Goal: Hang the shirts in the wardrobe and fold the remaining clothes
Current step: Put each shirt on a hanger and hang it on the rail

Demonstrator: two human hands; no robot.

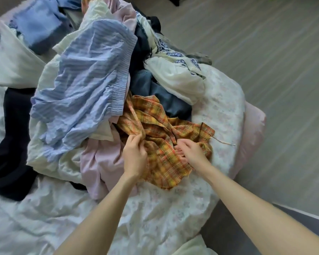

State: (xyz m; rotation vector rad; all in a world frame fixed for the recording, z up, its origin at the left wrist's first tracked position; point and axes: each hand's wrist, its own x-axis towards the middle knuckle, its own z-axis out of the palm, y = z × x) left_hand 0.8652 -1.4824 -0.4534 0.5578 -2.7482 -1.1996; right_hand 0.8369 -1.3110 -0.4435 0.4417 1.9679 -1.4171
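An orange and yellow plaid shirt [160, 129] lies crumpled at the near edge of a clothes pile on the bed. My left hand [134, 153] pinches a fold of it at its left side. Over the shirt's right part, my right hand [190, 150] has its fingers curled into the cloth. Behind the shirt lie a light blue striped garment [85, 85], a dark blue garment [155, 89], a cream garment with blue embroidery [175, 70] and a pale pink garment [99, 162].
A floral white bedsheet [173, 208] covers the bed. Black clothing [13, 144] lies at the left, and folded blue cloth [37, 24] at the back left. The grey floor [265, 70] runs along the right side.
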